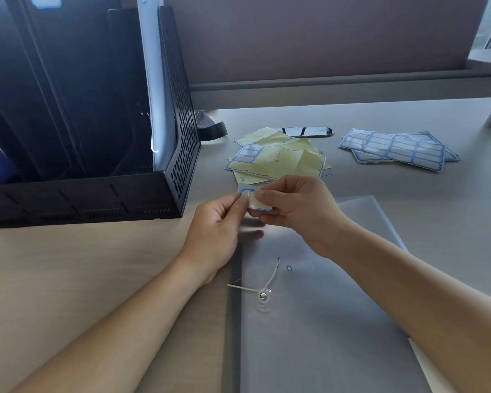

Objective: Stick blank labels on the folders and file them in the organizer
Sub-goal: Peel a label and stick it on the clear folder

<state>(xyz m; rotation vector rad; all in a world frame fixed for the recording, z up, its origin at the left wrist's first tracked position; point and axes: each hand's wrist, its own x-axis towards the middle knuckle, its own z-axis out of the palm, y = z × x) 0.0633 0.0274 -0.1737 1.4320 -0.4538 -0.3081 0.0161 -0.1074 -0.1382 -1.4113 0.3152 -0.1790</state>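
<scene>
You hold the blank label (254, 198) between both hands, just above the far left corner of the translucent folder (323, 321) that lies flat on the desk (97, 279) in front of you. Your left hand (219, 225) pinches the label's left end between thumb and forefinger; your right hand (298, 205) pinches the right part, fingers curled over it and hiding much of it. Whether the backing is fully off you cannot tell from here. The label's long axis runs left to right, dipping a little toward the right end. What the next move turns on is simple — the folder's surface sits directly under the label and stretches back toward you, so the path is straight down, not sideways. Both hands are equally near; I judge either end could land first, the other end then smoothed down. The string clasp (263, 295) lies nearer you, well clear of the corner. The black organizer (82, 199) stands to your left — closest to your left hand — with one folder (156, 80) upright in it.
</scene>
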